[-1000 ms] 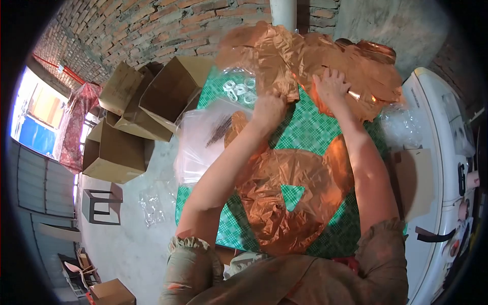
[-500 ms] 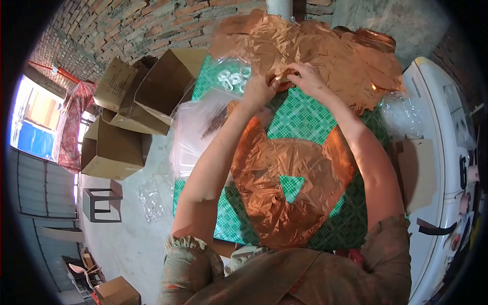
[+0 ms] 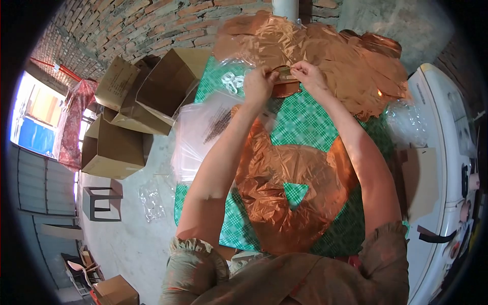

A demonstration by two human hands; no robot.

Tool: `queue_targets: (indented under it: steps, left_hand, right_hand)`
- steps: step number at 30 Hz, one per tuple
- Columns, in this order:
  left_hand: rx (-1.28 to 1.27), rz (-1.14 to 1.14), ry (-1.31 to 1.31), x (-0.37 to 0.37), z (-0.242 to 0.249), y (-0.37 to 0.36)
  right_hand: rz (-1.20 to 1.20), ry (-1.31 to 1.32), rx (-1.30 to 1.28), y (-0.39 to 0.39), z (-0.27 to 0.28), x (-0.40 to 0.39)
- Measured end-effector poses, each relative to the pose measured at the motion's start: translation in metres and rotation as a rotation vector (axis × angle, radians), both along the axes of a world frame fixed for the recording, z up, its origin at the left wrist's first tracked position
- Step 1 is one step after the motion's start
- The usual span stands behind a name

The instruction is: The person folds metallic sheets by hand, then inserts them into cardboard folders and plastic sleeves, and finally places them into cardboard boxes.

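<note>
My left hand (image 3: 259,85) and my right hand (image 3: 309,77) are raised at the far side of the table. Both sets of fingers pinch a folded copper-coloured foil piece (image 3: 286,90), one hand at either end. A thin edge of it stretches between the fingertips. Closer to my body lies a large flat copper foil sheet (image 3: 269,203), crinkled, with a triangular hole and two upward-pointing arms. Behind my hands a heap of similar foil pieces (image 3: 325,46) covers the back of the table. White loops (image 3: 233,81) lie left of my left hand.
A green checked cloth (image 3: 300,119) covers the table. Clear plastic bags (image 3: 195,140) are stacked on its left side. Open cardboard boxes (image 3: 165,84) stand further left. To the right are a white appliance (image 3: 442,127), clear plastic wrapping (image 3: 406,122) and a cardboard piece (image 3: 421,175).
My hands have moved slightly apart, and the foil piece between them now shows more, its edge stretched out. The view has shifted a little.
</note>
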State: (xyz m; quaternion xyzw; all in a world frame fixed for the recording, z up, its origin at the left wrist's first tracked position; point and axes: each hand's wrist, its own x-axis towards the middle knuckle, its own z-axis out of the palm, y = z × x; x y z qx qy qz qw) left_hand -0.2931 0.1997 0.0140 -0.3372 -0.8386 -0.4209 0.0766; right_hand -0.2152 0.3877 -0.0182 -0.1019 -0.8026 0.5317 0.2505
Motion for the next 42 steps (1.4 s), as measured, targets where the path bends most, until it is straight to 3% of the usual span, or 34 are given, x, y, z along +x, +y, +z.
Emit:
queue_targets:
  steps: [5, 8, 11, 14, 17, 20, 26, 29, 32, 33, 36, 39, 42]
  left_hand:
    - [-0.011, 0.051, -0.057, -0.007, 0.006, 0.004]
    - [-0.023, 0.042, -0.086, -0.009, 0.014, 0.003]
    - [-0.024, 0.021, -0.062, -0.014, 0.011, 0.006]
    - [0.054, 0.023, -0.107, -0.014, 0.009, 0.008]
    - [0.120, 0.021, -0.178, -0.023, 0.002, 0.012]
    - [0.191, -0.008, -0.280, -0.037, -0.015, 0.017]
    - [0.277, -0.133, -0.575, -0.029, 0.006, 0.010]
    - [0.363, -0.180, -0.654, -0.021, 0.017, 0.003]
    - [0.427, -0.233, -0.742, -0.011, 0.028, -0.004]
    - [0.442, -0.251, -0.778, -0.009, 0.030, -0.005]
    - [0.307, -0.253, -0.558, -0.027, 0.013, -0.001]
    - [0.471, -0.224, -0.779, -0.025, 0.014, 0.001]
    - [0.519, -0.211, -0.823, -0.021, 0.019, 0.000]
  right_hand:
    - [0.027, 0.062, -0.111, -0.007, 0.005, 0.003]
    - [-0.016, -0.031, 0.067, -0.013, 0.016, 0.010]
    - [-0.008, -0.137, 0.089, -0.007, 0.014, 0.006]
    - [-0.010, -0.055, 0.046, -0.007, 0.007, 0.002]
    - [-0.033, 0.188, -0.102, -0.014, 0.000, -0.002]
    - [-0.087, 0.155, -0.040, -0.016, 0.005, 0.000]
    - [-0.189, 0.116, 0.052, -0.020, 0.025, 0.008]
    - [-0.201, 0.246, 0.080, -0.022, 0.027, 0.004]
    - [-0.239, 0.288, 0.278, -0.021, 0.026, -0.001]
    - [-0.231, 0.282, 0.246, -0.022, 0.026, -0.002]
    - [-0.205, 0.291, 0.129, -0.026, 0.024, -0.005]
    - [-0.207, 0.333, 0.001, -0.030, 0.021, -0.009]
    - [-0.238, 0.309, -0.017, -0.034, 0.020, -0.005]
